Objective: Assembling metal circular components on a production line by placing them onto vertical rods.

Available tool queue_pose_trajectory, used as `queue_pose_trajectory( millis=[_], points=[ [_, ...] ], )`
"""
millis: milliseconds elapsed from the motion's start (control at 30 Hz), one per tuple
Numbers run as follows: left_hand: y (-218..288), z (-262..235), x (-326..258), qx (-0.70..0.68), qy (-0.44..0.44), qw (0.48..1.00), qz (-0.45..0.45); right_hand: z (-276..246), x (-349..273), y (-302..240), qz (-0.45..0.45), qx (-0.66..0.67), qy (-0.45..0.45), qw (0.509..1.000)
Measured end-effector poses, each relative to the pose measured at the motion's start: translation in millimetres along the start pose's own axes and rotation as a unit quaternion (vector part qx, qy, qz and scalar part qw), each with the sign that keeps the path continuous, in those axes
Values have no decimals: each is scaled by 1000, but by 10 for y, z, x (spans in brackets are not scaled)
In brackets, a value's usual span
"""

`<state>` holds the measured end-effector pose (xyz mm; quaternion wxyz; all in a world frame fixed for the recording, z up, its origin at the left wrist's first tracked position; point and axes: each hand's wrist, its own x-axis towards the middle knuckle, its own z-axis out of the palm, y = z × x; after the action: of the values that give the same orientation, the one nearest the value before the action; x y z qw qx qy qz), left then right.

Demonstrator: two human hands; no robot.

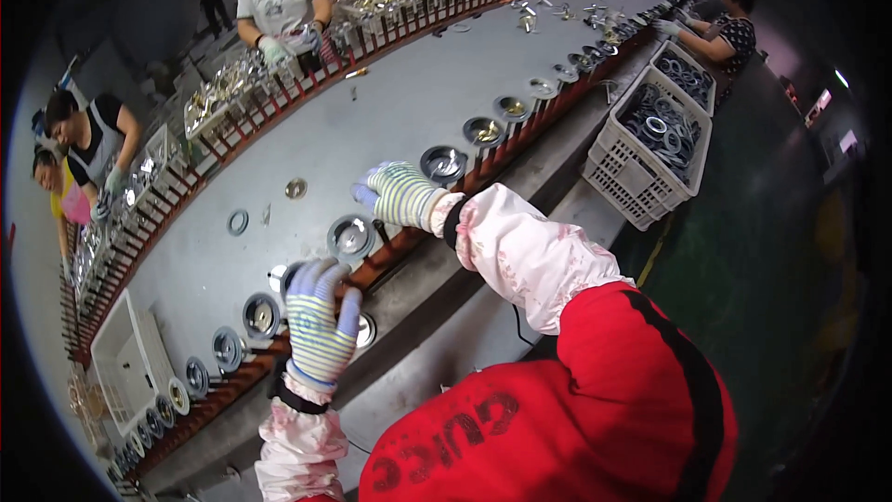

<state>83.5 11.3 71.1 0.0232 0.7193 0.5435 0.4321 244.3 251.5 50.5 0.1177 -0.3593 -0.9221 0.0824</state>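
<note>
My left hand [321, 321], in a striped white and blue knit glove, is open, with the thumb apart from the fingers. Its fingertips lie over a dark-rimmed round part [288, 276], which they largely cover. A shiny round metal piece [365, 330] shows beside the thumb. My right hand [401, 196] wears a matching glove and reaches left with loosely bent fingers; nothing shows in it. Just below and left of those fingers sits a grey-rimmed metal cup part [352, 238] at the bench edge. Farther along lies another cup part [443, 165].
Upright brown pegs line both edges of the long grey bench [316, 139]. A loose grey ring [238, 222] and a small metal disc [295, 188] lie on it. A white crate [125, 363] stands at left; a crate of rings [641, 191] is at right. Several people work around.
</note>
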Motion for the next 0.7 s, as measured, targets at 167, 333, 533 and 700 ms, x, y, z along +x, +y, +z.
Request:
queue_pose_trajectory(
  millis=[167,333,533,700],
  points=[
    [68,99,-287,3,-25,998,-56,-525,-62,816,50,-138,174,974],
    [238,317,-65,12,-64,997,-52,-652,60,993,191,-155,-94,965],
    [563,691,754,37,-52,997,-33,-430,81,497,-26,-26,19,999],
    [526,1200,1539,62,-61,996,-17,-1126,-728,1534,-33,127,256,958]
  ],
)
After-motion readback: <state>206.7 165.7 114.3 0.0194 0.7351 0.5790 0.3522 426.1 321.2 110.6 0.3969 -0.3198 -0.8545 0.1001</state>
